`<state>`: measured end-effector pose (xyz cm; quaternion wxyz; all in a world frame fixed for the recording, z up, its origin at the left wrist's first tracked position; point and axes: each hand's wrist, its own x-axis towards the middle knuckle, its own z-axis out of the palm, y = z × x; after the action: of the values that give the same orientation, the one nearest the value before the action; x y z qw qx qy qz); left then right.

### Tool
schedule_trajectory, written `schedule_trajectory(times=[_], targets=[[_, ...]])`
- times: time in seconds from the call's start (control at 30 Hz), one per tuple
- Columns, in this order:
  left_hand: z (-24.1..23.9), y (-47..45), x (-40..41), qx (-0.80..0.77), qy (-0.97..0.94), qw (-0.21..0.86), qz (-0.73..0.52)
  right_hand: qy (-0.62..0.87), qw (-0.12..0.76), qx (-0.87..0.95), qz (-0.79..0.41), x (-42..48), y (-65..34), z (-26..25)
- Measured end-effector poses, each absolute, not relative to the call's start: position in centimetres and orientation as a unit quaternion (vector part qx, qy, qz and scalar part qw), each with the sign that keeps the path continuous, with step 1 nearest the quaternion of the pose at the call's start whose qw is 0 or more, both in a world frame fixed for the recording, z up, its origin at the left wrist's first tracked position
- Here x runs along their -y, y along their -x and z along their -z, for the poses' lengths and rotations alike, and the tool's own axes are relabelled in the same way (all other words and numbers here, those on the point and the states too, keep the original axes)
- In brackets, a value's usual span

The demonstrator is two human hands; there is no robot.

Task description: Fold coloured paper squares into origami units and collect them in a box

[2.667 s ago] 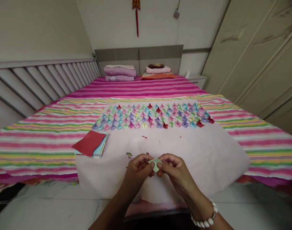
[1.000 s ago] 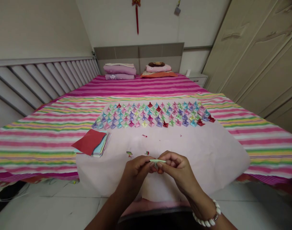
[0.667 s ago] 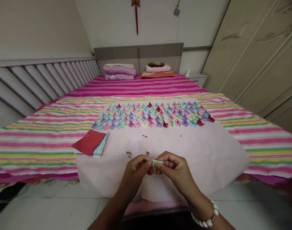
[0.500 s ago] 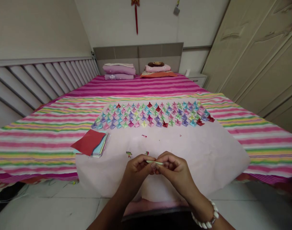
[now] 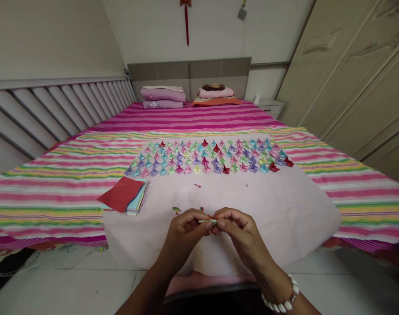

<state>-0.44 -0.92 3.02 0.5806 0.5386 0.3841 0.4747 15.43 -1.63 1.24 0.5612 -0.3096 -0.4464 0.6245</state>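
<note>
While both forearms are stretched forward over the near part of a pale pink sheet (image 5: 278, 214), a small pale green folded paper (image 5: 206, 221) is held up above it, near the middle of the sheet's near half. The paper is seen almost edge-on, as a thin strip. It is pinched between the thumb and fingers of the left hand (image 5: 188, 227), and its other end is gripped at the fingertips of the right hand (image 5: 240, 229); how much of it is covered by the fingers cannot be told for certain. A bracelet of white beads (image 5: 281, 302) is worn on the right wrist.

Across the far part of the sheet, many small folded paper pieces (image 5: 205, 163) are set out in close rows, coloured red, pink, purple, blue, green and yellow. At the sheet's left edge, a stack of square papers (image 5: 140, 201) is placed, topped by a red square (image 5: 122, 194) that is turned askew. A few small coloured marks (image 5: 176, 210) are seen on the sheet, between the rows and the hands.

Beneath the sheet and to either side, a striped bedspread (image 5: 42, 192) is spread. Well beyond the sheet, folded purple bedding (image 5: 163, 95) and a pink bundle (image 5: 215, 93) are stacked before a headboard (image 5: 173, 72).
</note>
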Motion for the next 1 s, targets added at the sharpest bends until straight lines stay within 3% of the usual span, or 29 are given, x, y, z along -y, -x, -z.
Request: schedule_trajectory(times=[0.63, 0.83, 1.0], targets=[[-3.3, -0.3, 1.2, -0.423, -0.547, 0.55, -0.469, 0.346, 0.557, 0.431, -0.62, 1.3, -15.3, -1.0], [-2.1, -0.5, 1.1, -0.45, -0.576, 0.478, -0.487, 0.375, 0.533, 0.452, -0.609, 1.3, -15.3, -1.4], [-1.8, -0.3, 0.5, -0.474, -0.486, 0.552, -0.484, 0.4, 0.539, 0.463, -0.579, 0.9, -15.3, -1.0]])
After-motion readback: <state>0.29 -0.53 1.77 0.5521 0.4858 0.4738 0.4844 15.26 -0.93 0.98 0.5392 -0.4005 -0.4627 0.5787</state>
